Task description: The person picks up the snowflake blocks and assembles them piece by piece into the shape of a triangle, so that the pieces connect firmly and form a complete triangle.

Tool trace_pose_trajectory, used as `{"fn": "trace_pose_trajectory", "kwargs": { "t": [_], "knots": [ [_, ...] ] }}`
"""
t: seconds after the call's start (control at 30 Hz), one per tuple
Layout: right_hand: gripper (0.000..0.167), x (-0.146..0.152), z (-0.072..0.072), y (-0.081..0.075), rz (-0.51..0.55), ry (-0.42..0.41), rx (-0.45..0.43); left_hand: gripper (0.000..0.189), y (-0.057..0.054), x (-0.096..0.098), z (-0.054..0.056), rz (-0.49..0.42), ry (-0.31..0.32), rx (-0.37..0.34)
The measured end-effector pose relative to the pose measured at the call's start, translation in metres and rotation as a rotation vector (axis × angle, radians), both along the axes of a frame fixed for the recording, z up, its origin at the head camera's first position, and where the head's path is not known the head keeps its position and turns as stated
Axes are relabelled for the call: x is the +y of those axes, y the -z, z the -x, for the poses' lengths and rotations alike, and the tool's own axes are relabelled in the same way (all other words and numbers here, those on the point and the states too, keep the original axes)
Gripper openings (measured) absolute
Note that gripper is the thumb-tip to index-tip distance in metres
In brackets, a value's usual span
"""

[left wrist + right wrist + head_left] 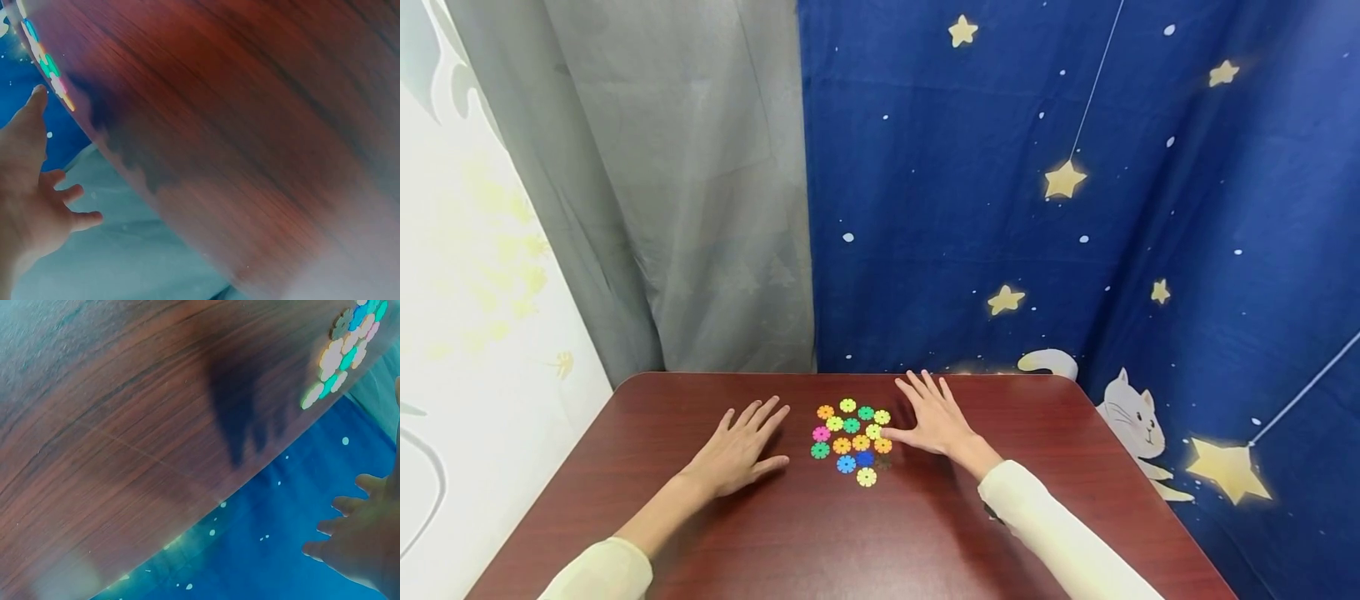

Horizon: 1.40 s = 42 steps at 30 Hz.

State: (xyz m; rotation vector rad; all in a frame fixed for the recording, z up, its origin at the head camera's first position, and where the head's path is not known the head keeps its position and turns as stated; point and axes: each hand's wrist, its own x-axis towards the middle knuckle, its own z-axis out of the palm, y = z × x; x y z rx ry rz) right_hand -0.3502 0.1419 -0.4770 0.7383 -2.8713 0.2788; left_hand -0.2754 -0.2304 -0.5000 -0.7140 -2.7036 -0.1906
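Note:
Several flat, notched plastic discs lie in a loose cluster on the table between the two hands. Among them are a pink disc (822, 434), a light blue disc (846, 464), a dark blue disc (865, 458), a brown disc (882, 460) and a pale yellow disc (867, 477). To the left of the cluster, the left hand (739, 450) is spread with straight fingers and holds nothing. On the other side the right hand (936, 421) is also spread, its thumb tip overlapping the cluster's right edge in the head view. Both wrist views show splayed fingers with hand shadows on the wood.
The dark red wooden table (760, 542) has rounded far corners. Behind it hang a grey curtain (715, 208) and a blue curtain (925, 183) with stars. A white patterned panel (482, 333) stands along the left side, and a printed cat (1135, 421) shows at right.

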Motion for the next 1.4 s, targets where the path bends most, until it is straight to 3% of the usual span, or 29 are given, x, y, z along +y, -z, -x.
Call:
{"fn": "trace_pose_trajectory", "kwargs": {
  "t": [0.5,1.03,1.4],
  "knots": [
    [0.097,-0.015,-0.005,0.007,0.038,-0.041,-0.078,0.08,0.002,0.016,0.004,-0.022,0.019,-0.086],
    [0.097,-0.028,-0.004,0.013,0.049,-0.09,-0.112,0.077,0.014,0.03,0.008,-0.026,0.034,-0.191],
    [0.094,-0.042,0.001,0.017,0.038,-0.105,-0.159,0.073,0.016,0.036,0.012,-0.018,0.035,-0.219]
  ]
}}
